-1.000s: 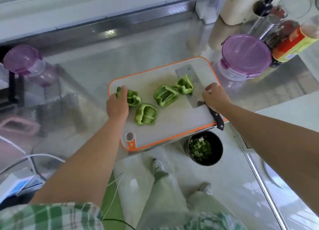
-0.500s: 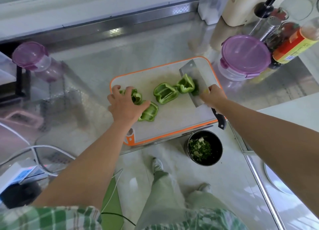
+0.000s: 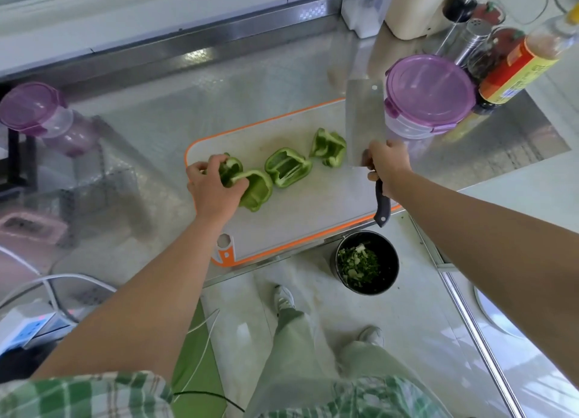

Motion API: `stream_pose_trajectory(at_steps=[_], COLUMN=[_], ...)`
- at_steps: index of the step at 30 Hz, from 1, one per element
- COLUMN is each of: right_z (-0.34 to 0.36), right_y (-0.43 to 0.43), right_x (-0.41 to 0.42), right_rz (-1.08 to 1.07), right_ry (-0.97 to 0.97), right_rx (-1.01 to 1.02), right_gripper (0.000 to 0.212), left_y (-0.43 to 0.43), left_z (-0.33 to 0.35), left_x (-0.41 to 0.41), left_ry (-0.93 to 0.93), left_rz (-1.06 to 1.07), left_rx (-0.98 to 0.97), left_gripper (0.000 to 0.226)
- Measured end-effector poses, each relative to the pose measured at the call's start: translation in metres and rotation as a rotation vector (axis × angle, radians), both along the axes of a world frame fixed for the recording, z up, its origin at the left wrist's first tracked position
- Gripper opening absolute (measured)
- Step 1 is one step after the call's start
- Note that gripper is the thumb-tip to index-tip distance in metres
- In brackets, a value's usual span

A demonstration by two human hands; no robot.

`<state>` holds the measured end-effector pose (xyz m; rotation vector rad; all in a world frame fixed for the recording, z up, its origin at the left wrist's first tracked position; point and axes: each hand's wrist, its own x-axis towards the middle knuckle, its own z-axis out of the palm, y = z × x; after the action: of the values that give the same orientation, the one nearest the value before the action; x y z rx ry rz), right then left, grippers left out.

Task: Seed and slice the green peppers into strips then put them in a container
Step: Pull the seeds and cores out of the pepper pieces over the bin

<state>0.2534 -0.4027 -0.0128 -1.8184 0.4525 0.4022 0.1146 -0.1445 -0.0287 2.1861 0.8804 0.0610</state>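
While four pepper halves (image 3: 288,166) lie on the cutting board (image 3: 313,217), my left hand (image 3: 213,188) fingers grip the two leftmost. My right hand (image 3: 387,166) clasps one cleaver (image 3: 365,119).

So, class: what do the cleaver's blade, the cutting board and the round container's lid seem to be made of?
Cleaver blade: likely steel, a dull grey brushed sheen. Cutting board: probably plastic, matte white with an orange rim. Container lid: translucent purple plastic, glossy, with clip tabs at the edge.
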Motion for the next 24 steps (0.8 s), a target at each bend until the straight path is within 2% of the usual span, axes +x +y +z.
stream_pose_trajectory(at_steps=[4,10,19,24], right_z=[0.004,-0.007,-0.012,-0.008], right_y=[0.005,0.018,0.006,-0.002], right_x=[-0.003,0.001,0.014,0.017], right_rz=[0.046,0.214,0.294,0.155], right_ry=[0.027,0.094,0.156,0.138], right_rx=[0.157,0.248,0.164,0.266], right_gripper=[0.012,0.014,0.014,0.019], left_y=[-0.007,-0.027,-0.051,-0.062], left_z=[0.014,0.003,0.006,0.0], left_x=[0.021,0.05,0.06,0.074], left_ry=[-0.146,-0.131,-0.131,-0.16], left_rz=[-0.052,-0.176,-0.178,-0.13], left_rx=[-0.253,-0.468,-0.564,-0.599], left_gripper=[0.047,0.045,0.036,0.028])
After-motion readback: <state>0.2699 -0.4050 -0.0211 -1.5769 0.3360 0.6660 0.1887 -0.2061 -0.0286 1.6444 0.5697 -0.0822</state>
